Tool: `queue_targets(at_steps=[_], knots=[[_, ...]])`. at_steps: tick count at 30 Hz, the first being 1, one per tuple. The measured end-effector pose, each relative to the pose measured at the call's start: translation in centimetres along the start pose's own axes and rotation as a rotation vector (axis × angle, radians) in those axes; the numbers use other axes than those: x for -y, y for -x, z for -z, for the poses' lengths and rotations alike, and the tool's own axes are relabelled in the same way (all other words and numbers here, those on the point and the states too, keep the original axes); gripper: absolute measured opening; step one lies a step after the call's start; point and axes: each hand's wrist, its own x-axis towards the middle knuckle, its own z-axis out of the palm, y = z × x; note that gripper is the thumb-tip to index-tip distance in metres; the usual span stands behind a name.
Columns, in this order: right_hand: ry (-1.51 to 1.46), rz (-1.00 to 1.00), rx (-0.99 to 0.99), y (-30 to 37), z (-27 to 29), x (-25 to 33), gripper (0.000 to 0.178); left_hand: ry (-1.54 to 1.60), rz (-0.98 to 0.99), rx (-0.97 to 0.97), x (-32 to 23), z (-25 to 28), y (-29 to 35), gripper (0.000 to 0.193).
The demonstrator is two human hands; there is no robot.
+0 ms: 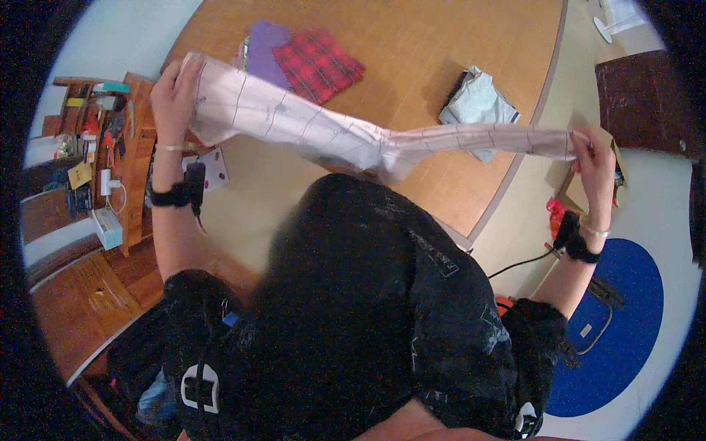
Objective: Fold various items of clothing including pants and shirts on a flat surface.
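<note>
Now the left hand [173,95] grips one end of the pale, dark-lined cloth [294,117], the right hand [594,162] pinches the other; it stretches between them, bunched mid-span, folds blurred and fine print unclear.

Shirt [353,279]: black, pale print
Sleeves [193,285]: short, black
Wristbands [168,198]: black, with boxy dark modules [195,184] and thin dark cables [518,263]
Bracelets [175,148]: slim, pale
Buckle [189,397]: white, black-centred

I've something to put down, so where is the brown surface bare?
The brown surface is bare between the red plaid cloth and the pale-topped clothes pile. A smaller patch lies between the stretched checked cloth and the surface's right edge. It's crowded upper left, where the purple cloth adjoins the plaid.
</note>
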Motion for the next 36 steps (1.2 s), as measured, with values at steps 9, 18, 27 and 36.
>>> queue_targets(at_steps=[9,18,27,36], knots=[[0.054,0.27,-0.191,-10.8,1.1,3.4,0.02,-0.293,-0.31,-0.143,2.4,-1.4,-5.9,0.022],[-0.042,0.241,-0.317,-3.2,1.2,2.1,0.017,0.045,0.09,-0.03,-6.5,-1.5,0.7,0.012],[0.044,0.091,-0.074,2.9,-12.3,-3.7,0.013,0.333,0.441,0.636,-5.9,-10.2,13.2,0.017],[0.171,0.29,-0.002,-0.3,-14.3,1.4,0.014,0.792,0.87,0.89,2.6,-19.7,28.0,0.015]])
